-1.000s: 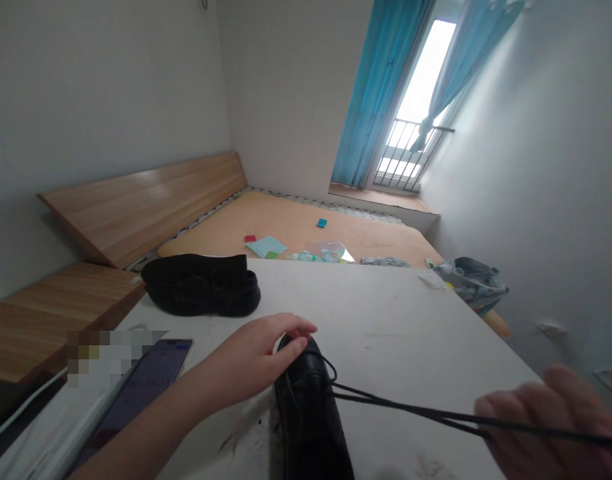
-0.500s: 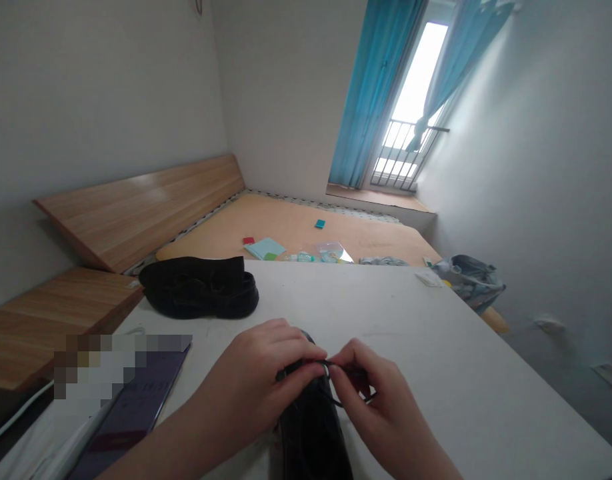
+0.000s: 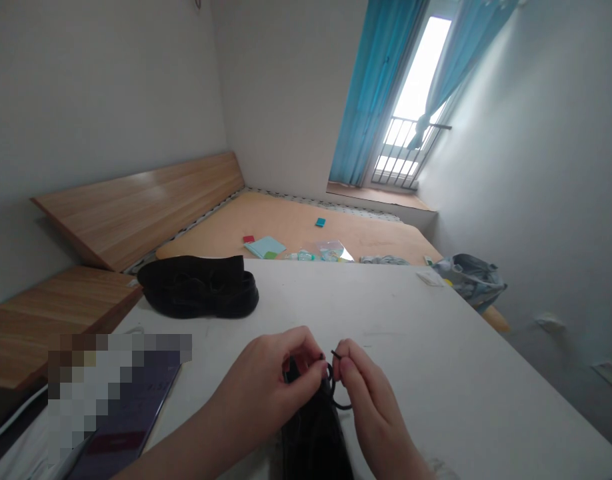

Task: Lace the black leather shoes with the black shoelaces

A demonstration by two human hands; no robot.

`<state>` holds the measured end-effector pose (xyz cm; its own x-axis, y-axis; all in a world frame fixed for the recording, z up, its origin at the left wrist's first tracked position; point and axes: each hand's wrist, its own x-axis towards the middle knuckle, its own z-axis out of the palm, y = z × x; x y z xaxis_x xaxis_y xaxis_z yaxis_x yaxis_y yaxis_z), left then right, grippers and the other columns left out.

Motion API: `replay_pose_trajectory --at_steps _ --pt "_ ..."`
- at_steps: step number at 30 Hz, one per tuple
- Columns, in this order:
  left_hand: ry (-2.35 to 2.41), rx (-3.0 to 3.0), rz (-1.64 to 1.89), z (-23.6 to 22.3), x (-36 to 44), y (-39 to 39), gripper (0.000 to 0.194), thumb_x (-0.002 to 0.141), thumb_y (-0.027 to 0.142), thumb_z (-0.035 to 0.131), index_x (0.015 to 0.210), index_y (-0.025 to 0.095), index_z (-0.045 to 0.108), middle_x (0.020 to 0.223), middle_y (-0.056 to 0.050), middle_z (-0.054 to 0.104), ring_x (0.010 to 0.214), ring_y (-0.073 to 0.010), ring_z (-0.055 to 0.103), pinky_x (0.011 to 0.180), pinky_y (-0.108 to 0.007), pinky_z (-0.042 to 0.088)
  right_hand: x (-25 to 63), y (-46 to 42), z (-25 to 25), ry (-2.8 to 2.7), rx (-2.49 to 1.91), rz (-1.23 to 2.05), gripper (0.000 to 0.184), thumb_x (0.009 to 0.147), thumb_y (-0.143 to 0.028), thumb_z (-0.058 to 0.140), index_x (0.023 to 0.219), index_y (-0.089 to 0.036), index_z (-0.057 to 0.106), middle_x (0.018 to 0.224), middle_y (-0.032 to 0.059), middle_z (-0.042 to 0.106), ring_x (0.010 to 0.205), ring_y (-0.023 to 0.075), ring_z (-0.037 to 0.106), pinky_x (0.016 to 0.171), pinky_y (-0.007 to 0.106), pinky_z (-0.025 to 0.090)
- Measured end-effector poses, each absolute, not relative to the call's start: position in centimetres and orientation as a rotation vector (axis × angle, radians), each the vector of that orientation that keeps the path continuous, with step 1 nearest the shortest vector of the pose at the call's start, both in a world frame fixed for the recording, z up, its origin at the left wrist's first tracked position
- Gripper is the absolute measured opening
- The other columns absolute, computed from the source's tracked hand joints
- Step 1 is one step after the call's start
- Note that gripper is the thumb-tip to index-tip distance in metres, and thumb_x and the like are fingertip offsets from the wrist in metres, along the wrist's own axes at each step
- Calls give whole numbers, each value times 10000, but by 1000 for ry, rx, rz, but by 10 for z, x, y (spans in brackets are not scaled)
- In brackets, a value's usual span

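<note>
Tabletop (image 3: 446, 340) under black shoe (image 3: 315, 437), left fingers (image 3: 305, 385) and right fingers (image 3: 355, 381) pinching its lace (image 3: 342, 407), bed (image 3: 281, 212) beyond, blue curtains (image 3: 359, 100), window (image 3: 420, 73)

a white table (image 3: 436, 373) fills the near part of the view, with a few faint marks on its top. a black shoe (image 3: 319, 443) stands on it at the near edge, toe pointing away. a second shoe (image 3: 201, 288), also black, sits sideways at the far left corner. a phone (image 3: 141, 407) lies on the left side, partly covered by a blurred patch, and a small white packet (image 3: 430, 279) lies at the far right corner. beyond, a bed (image 3: 286, 208) carries a teal square (image 3: 321, 222), a red square (image 3: 249, 239) and a pale blue booklet (image 3: 262, 246).
</note>
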<state>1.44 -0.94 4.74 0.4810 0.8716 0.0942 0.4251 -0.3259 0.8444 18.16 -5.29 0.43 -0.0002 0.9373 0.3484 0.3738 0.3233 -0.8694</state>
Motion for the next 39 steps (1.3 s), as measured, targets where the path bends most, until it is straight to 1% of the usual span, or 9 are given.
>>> replay_pose_trajectory --at_steps 3,6,12,18,21,25,31,35,39 --pt "1073 1971 745 46 16 -10 223 907 352 542 827 230 711 690 25 687 636 -148 598 536 -234 371 180 -52 9 -1631 -1237 522 267 998 -257 449 766 -208 573 678 -13 535 619 138 493 558 235 392" --pt "1103 2024 796 46 17 -12 218 904 296 533 833 233 730 696 26 686 643 -143 601 558 -233 383 179 -52 10 -1671 -1232 370 195 968 -197 507 846 -198 659 719 3 594 662 141 534 594 239 402" --pt "1112 2116 797 48 16 -12 171 824 187 547 846 230 711 777 30 707 728 -148 631 673 -248 435 180 -49 6 -1593 -1220 603 228 958 -241 526 854 -201 725 677 -6 612 613 128 537 552 217 412" --pt "1427 2324 316 44 -5 15 275 925 214 478 1059 226 717 987 -46 752 901 -244 685 771 -338 456 190 -43 -4 -1545 -1347 679 259 951 -330 534 946 -209 763 701 10 651 613 144 564 549 236 414" --pt "1495 2352 198 28 -1 24 290 971 267 457 1046 204 730 1021 -86 750 971 -291 683 800 -375 467 195 -41 -12 -1571 -1440 616 241 938 -311 542 1020 -242 759 821 27 723 704 169 620 611 257 429" --pt "1494 2340 211 6 16 24 272 934 357 565 985 148 732 986 -129 727 959 -328 670 772 -393 480 196 -39 -20 -1550 -1547 663 204 925 -316 550 988 -241 729 905 28 757 773 193 663 665 277 439" --pt "1399 2276 336 0 24 23 112 858 193 633 811 181 734 912 -78 718 909 -276 659 780 -353 463 193 -37 -21 -1483 -1549 786 131 903 -335 579 860 -219 623 782 4 731 734 181 666 649 257 425" --pt "1301 2144 512 5 24 23 171 906 245 579 932 208 744 938 -39 746 889 -210 666 783 -293 471 192 -35 -18 -1558 -1539 787 233 915 -350 534 784 -205 660 755 19 707 694 180 606 634 268 391" --pt "1167 1978 637 11 25 16 211 898 321 583 1020 231 730 844 15 753 735 -155 655 638 -232 467 191 -33 -16 -1576 -1469 825 284 911 -359 502 780 -185 683 736 33 678 700 185 582 647 275 390"
